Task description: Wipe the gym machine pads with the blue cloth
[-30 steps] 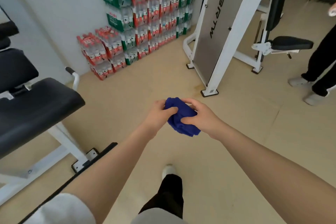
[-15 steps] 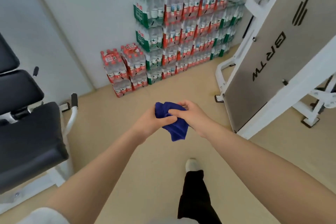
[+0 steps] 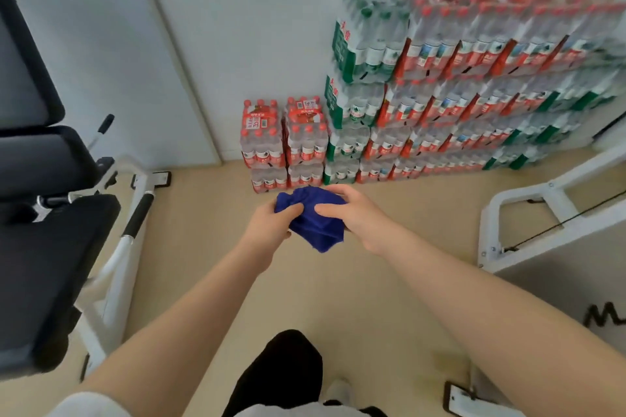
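The blue cloth (image 3: 316, 222) is bunched up in mid-air in front of me, above the beige floor. My left hand (image 3: 267, 225) pinches its left edge and my right hand (image 3: 355, 213) grips its right side, thumb on top. The black seat pad (image 3: 44, 267) of a gym machine lies at the left, well apart from the cloth. Its black back pads (image 3: 37, 159) rise behind it at the far left, partly cut off by the frame edge.
The machine's white frame with a black-gripped handle (image 3: 135, 217) stands beside the seat pad. Stacked packs of bottled water (image 3: 457, 101) line the wall ahead. Another white machine frame (image 3: 542, 223) is at the right. My leg and shoe (image 3: 281, 379) are below.
The view has swung left and closer to the wall: the water packs and seat pad look bigger, the grey machine panel slid out right. Both hands keep kneading the cloth.
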